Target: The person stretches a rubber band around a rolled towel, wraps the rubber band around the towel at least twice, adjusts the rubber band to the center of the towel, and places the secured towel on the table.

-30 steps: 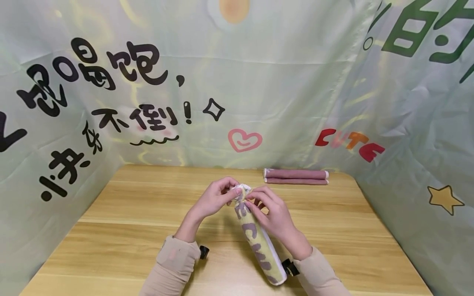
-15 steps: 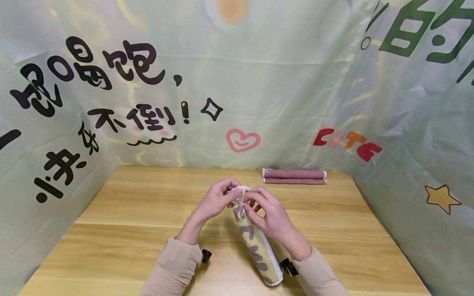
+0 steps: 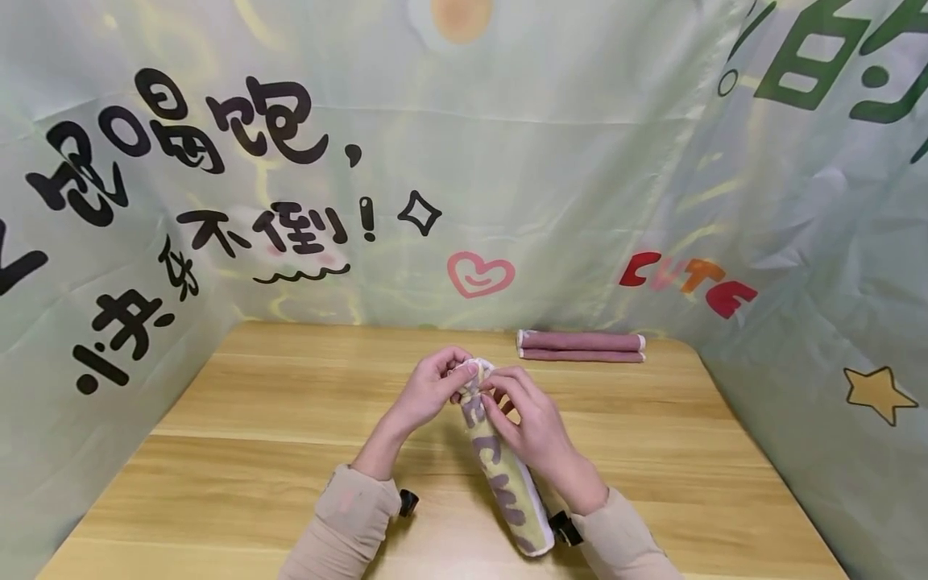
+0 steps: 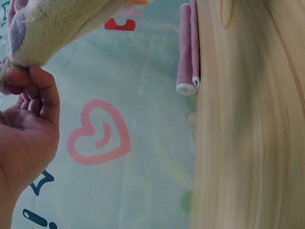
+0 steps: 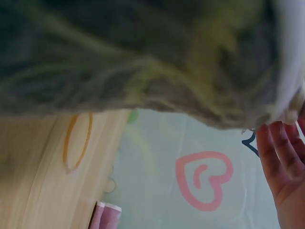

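A rolled towel point(image 3: 503, 483), yellow with purple shapes and a white edge, slants from between my hands toward the front of the table. Its far end is bunched into a narrow neck. With thumb and fingers, my left hand point(image 3: 429, 388) grips that gathered end. At the neck, on the towel's other side, my right hand point(image 3: 536, 419) pinches the cloth between thumb and fingertips. The towel's blurred underside point(image 5: 143, 62) fills the upper part of the right wrist view. An orange elastic loop point(image 5: 77, 140) lies on the wood below, hidden from the head view.
Another rolled towel, mauve with white edges point(image 3: 582, 346), lies at the back right of the wooden table point(image 3: 290, 379). A printed cloth backdrop point(image 3: 551, 201) rises along the back and both sides.
My hands stay at the bunched end, with only slight finger shifts. The towel's lower end has swung a little to the left; the head view has shifted slightly.
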